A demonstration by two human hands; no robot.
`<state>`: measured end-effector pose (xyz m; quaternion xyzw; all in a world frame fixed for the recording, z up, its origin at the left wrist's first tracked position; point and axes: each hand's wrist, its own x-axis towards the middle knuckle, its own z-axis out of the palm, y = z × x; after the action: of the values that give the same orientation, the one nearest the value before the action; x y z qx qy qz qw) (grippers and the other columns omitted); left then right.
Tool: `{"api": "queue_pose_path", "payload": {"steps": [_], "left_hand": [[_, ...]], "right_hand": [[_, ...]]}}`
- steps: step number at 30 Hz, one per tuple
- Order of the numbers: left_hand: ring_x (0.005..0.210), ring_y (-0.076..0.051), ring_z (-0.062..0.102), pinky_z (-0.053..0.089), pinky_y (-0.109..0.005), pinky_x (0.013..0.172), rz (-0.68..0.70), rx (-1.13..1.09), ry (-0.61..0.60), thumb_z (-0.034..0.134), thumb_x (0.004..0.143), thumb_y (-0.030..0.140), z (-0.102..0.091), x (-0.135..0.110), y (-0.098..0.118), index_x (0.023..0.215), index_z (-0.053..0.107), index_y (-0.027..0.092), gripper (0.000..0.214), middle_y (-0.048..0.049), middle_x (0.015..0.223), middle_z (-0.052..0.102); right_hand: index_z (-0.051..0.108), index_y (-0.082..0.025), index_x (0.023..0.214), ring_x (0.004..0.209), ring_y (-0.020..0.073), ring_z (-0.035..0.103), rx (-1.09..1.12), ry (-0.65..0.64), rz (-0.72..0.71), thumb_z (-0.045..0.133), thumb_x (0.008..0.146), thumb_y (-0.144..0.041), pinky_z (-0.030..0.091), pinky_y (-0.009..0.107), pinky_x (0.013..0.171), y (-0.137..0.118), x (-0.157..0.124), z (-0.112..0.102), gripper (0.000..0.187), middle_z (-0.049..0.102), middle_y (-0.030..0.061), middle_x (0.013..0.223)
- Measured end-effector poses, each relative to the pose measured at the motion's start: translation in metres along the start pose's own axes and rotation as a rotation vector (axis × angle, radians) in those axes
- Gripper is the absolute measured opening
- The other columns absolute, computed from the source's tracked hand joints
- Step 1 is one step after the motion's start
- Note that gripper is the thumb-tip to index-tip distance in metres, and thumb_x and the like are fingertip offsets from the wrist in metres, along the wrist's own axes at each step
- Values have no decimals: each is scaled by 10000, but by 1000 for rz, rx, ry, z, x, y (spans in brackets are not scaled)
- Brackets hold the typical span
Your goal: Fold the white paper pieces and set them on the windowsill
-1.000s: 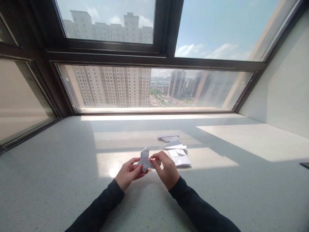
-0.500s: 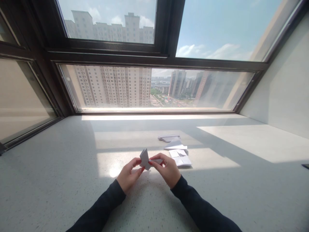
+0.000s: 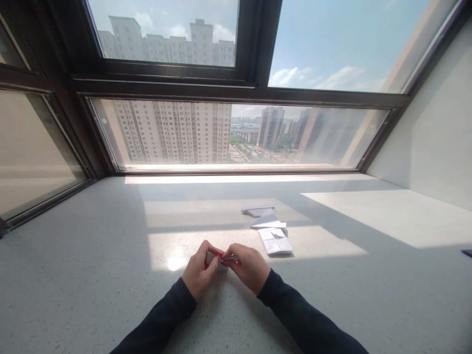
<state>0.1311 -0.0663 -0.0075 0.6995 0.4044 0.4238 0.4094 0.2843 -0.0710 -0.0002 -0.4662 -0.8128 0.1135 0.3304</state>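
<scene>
Between my two hands is a small piece of folded white paper (image 3: 223, 268), largely covered by my fingers. My left hand (image 3: 201, 270) is closed on its left part, thumb and fingers pinching near the middle. My right hand (image 3: 250, 268) pinches the right part, its fingertips almost meeting those of the left. The paper is low over the pale speckled sill; whether it touches the surface I cannot tell. Beyond my right hand lies a square folded paper (image 3: 275, 241), with a pointed folded paper (image 3: 268, 220) and a flat folded paper (image 3: 254, 211) behind it.
The speckled stone sill (image 3: 92, 275) runs back to a dark-framed window (image 3: 236, 93), with tall buildings outside. A white wall (image 3: 435, 132) closes the right side. A small dark object (image 3: 466, 252) shows at the right edge.
Both hands have drawn closer together and a little nearer to me. The paper, which stood up between them, has been turned down and is more covered by my fingers. The other papers have not moved.
</scene>
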Motion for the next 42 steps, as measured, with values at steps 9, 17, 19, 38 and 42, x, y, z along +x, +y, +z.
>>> {"api": "queue_pose_path", "payload": {"steps": [9,17,19,38,42], "left_hand": [[702,-144,538,436,-295,656,99,43,-102,364,765,114,-3,0,1,741,383,194,86,-28,775,576],[839,-171,540,433,-302,719,150,-41,-144,444,751,164,-5,1,-5,836,385,198,108,-69,956,545],[791,-160,546,440,-289,686,117,-79,-164,439,758,169,-4,1,-6,812,379,200,86,-54,897,557],[705,-192,619,476,-329,673,-113,-401,-138,639,658,279,-5,8,-11,938,423,159,373,-33,745,639],[699,-187,618,475,-339,689,-71,-281,-59,612,682,280,-1,3,-5,1122,319,180,538,-11,715,637]], "right_hand": [[568,-179,710,559,124,543,86,-32,80,571,704,-146,416,225,549,0,0,0,33,620,8,651],[562,-179,718,593,121,550,111,26,32,516,747,-174,411,207,540,4,-1,0,54,619,20,683],[557,-181,713,585,124,559,112,0,69,527,737,-176,408,206,531,5,0,1,39,624,13,662],[462,-169,872,469,124,557,835,36,419,661,584,-365,424,222,407,10,5,5,401,597,-28,587],[571,-121,670,429,112,529,778,-42,468,661,558,-442,365,200,352,13,7,4,352,572,-8,518]]}}
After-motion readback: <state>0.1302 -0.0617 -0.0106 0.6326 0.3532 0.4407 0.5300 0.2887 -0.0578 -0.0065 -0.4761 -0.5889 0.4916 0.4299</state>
